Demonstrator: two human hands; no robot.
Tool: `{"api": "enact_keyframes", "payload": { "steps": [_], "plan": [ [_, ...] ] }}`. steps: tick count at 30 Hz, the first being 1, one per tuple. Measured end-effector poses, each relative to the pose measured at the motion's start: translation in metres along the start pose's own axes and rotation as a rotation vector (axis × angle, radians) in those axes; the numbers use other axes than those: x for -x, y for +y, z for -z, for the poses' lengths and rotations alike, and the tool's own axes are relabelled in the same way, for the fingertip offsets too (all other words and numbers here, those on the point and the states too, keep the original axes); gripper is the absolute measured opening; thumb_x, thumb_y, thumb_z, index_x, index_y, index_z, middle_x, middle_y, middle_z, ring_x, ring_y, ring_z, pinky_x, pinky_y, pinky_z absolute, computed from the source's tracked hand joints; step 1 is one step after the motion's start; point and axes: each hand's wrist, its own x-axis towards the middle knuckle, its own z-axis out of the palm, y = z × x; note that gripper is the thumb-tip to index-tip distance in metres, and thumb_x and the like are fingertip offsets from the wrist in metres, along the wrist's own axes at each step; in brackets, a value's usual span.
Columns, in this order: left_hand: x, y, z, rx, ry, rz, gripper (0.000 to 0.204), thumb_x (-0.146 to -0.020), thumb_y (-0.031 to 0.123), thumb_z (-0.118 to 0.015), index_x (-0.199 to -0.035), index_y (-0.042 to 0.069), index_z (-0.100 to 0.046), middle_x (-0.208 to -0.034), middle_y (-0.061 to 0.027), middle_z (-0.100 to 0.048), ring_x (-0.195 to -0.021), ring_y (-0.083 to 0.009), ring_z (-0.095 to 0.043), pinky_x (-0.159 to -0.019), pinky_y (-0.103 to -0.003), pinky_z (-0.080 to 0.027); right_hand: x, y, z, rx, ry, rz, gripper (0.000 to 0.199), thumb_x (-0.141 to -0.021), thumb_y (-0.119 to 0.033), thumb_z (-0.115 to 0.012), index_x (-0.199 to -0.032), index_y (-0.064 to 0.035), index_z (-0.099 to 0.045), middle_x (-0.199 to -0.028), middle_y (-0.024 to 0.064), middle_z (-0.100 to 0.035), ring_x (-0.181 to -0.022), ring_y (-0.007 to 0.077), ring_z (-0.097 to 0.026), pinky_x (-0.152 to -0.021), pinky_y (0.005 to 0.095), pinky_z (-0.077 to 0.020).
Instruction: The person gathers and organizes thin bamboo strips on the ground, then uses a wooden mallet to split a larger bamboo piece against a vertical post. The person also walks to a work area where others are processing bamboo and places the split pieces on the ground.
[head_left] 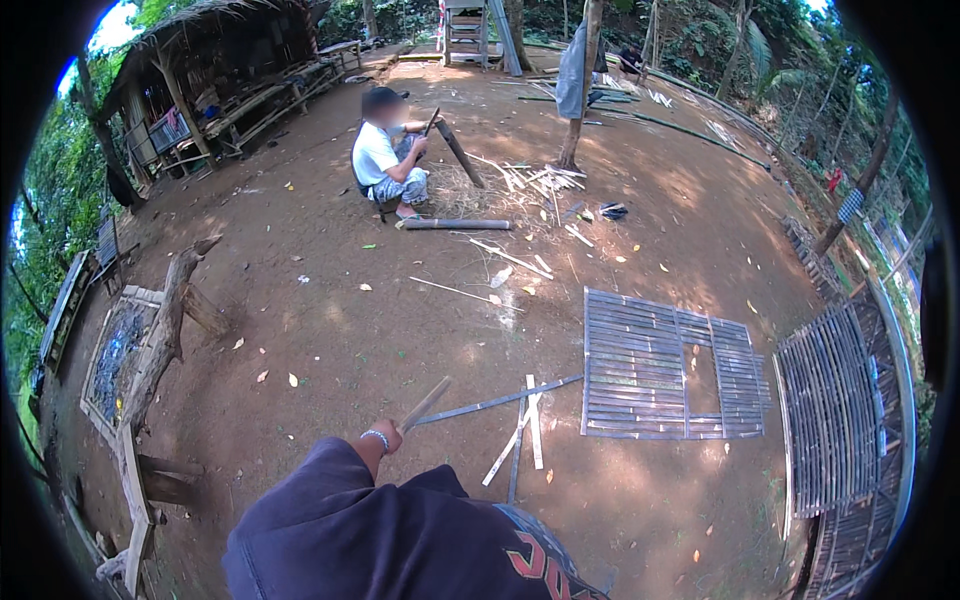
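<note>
My left hand (384, 436), with a beaded bracelet at the wrist, is closed low at the centre left. A flat, brown, blade-shaped piece (428, 402) sticks out of it, up and to the right. Whether it is a knife or a piece of bamboo, I cannot tell. Close to its lower end begins a long dark bamboo strip (500, 400), which runs right to a slatted bamboo panel (635, 365) on the ground. Pale strips (534, 425) lie crossed with a dark one just right of my hand. My right hand does not show; my dark shirt fills the bottom.
Ahead, another person (385, 155) squats, holding a blade against a slanted bamboo pole (460, 155), split pieces around. A second slatted panel (830, 410) stands at right. A log-framed bed (150, 350) lies left, a thatched hut (215, 90) behind. A tree trunk (580, 90) rises beyond.
</note>
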Motion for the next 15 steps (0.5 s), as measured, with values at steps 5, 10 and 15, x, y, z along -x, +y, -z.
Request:
{"api": "enact_keyframes", "payload": {
  "steps": [5,10,15],
  "plan": [
    [0.069,-0.078,-0.033,0.109,-0.336,0.093,0.036,-0.078,0.016,-0.070,-0.108,-0.003,-0.066,-0.093,-0.0163,-0.073,-0.076,-0.0278,-0.073,-0.067,-0.039,-0.058,-0.003,0.065,0.007,0.056,0.046,-0.019,0.060,-0.070,-0.027,-0.082,-0.114,0.0056,-0.057,-0.103,0.0241,-0.068,-0.096,0.0363,-0.068,-0.082,0.0427,-0.0547],
    [0.104,-0.162,-0.060,0.380,-0.327,0.178,0.027,-0.086,0.012,-0.064,-0.108,-0.003,-0.060,-0.081,-0.0137,-0.070,-0.065,-0.0211,-0.070,-0.055,-0.036,-0.056,0.023,0.010,0.010,0.090,0.117,0.223,0.058,-0.071,-0.023,-0.080,-0.116,0.0039,-0.057,-0.103,0.0237,-0.068,-0.098,0.0364,-0.067,-0.085,0.0427,-0.0529],
    [0.123,-0.252,-0.110,0.638,-0.309,0.386,0.029,-0.086,0.009,-0.062,-0.108,-0.004,-0.048,-0.072,-0.0142,-0.065,-0.057,-0.0234,-0.066,-0.050,-0.036,-0.053,0.049,-0.106,0.003,-0.014,-0.046,0.507,0.048,-0.076,-0.019,-0.079,-0.113,0.0017,-0.056,-0.095,0.0171,-0.068,-0.087,0.0266,-0.067,-0.079,0.0386,-0.0512]
  ]
}}
